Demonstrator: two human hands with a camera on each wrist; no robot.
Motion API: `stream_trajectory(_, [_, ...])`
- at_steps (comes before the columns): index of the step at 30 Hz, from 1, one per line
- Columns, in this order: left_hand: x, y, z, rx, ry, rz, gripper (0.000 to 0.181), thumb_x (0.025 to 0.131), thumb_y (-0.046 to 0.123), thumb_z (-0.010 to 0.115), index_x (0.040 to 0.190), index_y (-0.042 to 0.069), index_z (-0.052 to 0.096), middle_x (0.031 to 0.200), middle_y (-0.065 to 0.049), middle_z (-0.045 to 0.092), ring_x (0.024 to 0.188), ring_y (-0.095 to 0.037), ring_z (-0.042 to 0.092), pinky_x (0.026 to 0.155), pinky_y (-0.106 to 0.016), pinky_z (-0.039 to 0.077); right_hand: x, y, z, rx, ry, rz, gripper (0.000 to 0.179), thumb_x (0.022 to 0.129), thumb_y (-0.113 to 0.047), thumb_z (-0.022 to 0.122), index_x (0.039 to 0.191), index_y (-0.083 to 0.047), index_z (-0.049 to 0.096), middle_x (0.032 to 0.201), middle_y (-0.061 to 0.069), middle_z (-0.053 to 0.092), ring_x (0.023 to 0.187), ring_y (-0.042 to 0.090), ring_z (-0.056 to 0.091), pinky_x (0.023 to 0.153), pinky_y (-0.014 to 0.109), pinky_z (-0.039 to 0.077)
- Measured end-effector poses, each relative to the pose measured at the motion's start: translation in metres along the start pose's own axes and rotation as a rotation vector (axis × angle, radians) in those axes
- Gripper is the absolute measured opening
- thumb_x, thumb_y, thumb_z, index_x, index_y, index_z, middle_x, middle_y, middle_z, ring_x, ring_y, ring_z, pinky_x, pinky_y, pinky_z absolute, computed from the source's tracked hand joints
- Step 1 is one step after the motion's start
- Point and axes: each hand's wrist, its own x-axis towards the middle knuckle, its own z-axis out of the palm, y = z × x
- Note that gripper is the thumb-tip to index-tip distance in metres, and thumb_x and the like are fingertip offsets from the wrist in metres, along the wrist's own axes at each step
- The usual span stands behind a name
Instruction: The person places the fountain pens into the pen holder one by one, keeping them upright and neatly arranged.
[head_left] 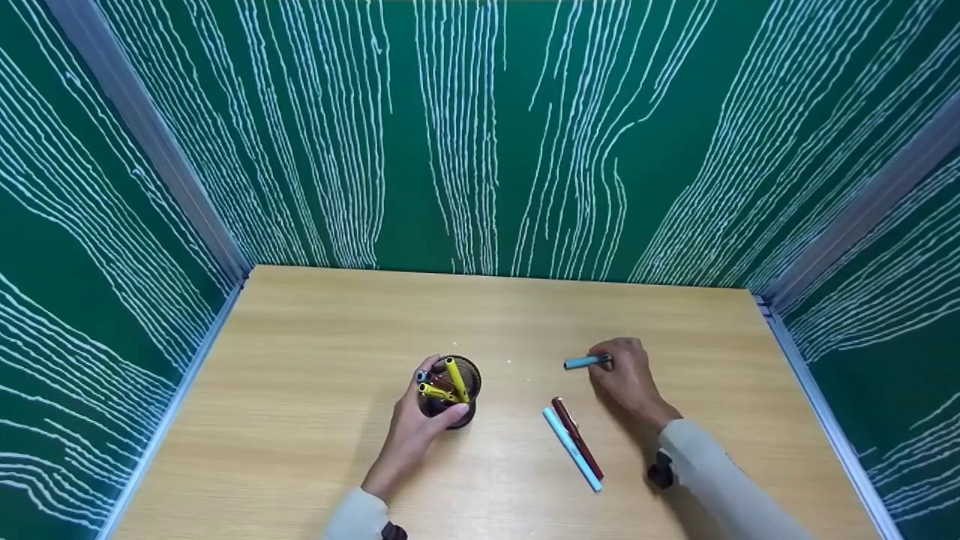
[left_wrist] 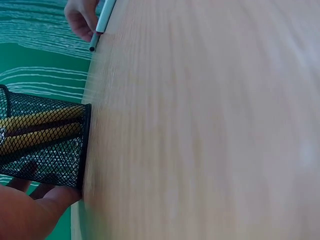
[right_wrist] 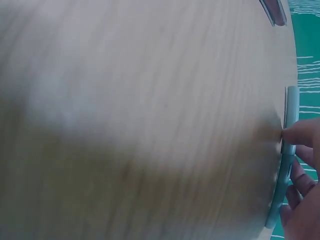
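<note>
My left hand (head_left: 411,427) grips a black mesh pen holder (left_wrist: 55,157) standing on the table, its thumb and fingers on opposite sides. Inside it are two yellow pens (head_left: 457,381), a blue-ended pen (head_left: 421,376) and something dark red. To the right, my right hand (head_left: 628,375) pinches a teal-blue pen (head_left: 581,363) between thumb and fingers. In the right wrist view this pen (right_wrist: 290,135) lies along the tabletop, though whether it touches the wood I cannot tell. Between the hands, nearer me, a light blue pen (head_left: 571,450) and a dark red pen (head_left: 579,441) lie side by side.
The wooden table (head_left: 300,375) is bounded by green panels (head_left: 517,150) with wavy white lines at the back and both sides. Grey posts (head_left: 150,135) stand at its back corners. A few tiny white specks dot the table between the hands.
</note>
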Motion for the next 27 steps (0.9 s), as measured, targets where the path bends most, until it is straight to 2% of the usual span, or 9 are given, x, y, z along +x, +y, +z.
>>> stream_trajectory(9, [0.0, 0.001, 0.0, -0.02, -0.008, 0.001, 0.088, 0.088, 0.035, 0.093, 0.164, 0.033, 0.049, 0.15, -0.01, 0.065, 0.133, -0.028, 0.062, 0.12, -0.058, 0.042, -0.007, -0.005, 0.0, 0.003, 0.024, -0.031, 0.019, 0.091, 0.003, 0.083, 0.11, -0.002, 0.082, 0.111, 0.015, 0.076, 0.119, 0.038, 0.051, 0.103, 0.057, 0.038])
stream_trajectory(15, [0.0, -0.001, 0.001, -0.033, -0.009, 0.017, 0.085, 0.089, 0.034, 0.093, 0.163, 0.031, 0.05, 0.151, -0.006, 0.065, 0.134, -0.025, 0.062, 0.12, -0.054, 0.042, -0.011, -0.005, 0.002, -0.025, 0.044, -0.065, 0.015, 0.09, 0.002, 0.084, 0.105, -0.002, 0.083, 0.103, 0.013, 0.079, 0.112, 0.038, 0.055, 0.102, 0.057, 0.038])
stream_trajectory(20, [-0.001, 0.0, 0.001, -0.021, -0.007, 0.024, 0.085, 0.089, 0.034, 0.092, 0.162, 0.03, 0.05, 0.151, -0.005, 0.065, 0.134, -0.024, 0.062, 0.12, -0.052, 0.042, -0.014, -0.006, 0.0, -0.024, -0.006, -0.024, 0.017, 0.091, 0.002, 0.084, 0.108, -0.003, 0.083, 0.101, 0.01, 0.077, 0.108, 0.032, 0.054, 0.096, 0.05, 0.041])
stream_trajectory(27, [0.0, -0.001, 0.0, -0.029, -0.009, 0.014, 0.085, 0.089, 0.033, 0.092, 0.163, 0.031, 0.05, 0.15, -0.006, 0.065, 0.133, -0.025, 0.062, 0.119, -0.051, 0.042, -0.017, -0.011, -0.006, -0.01, -0.059, -0.003, 0.014, 0.094, 0.0, 0.082, 0.108, -0.003, 0.083, 0.099, 0.009, 0.072, 0.105, 0.031, 0.052, 0.095, 0.05, 0.041])
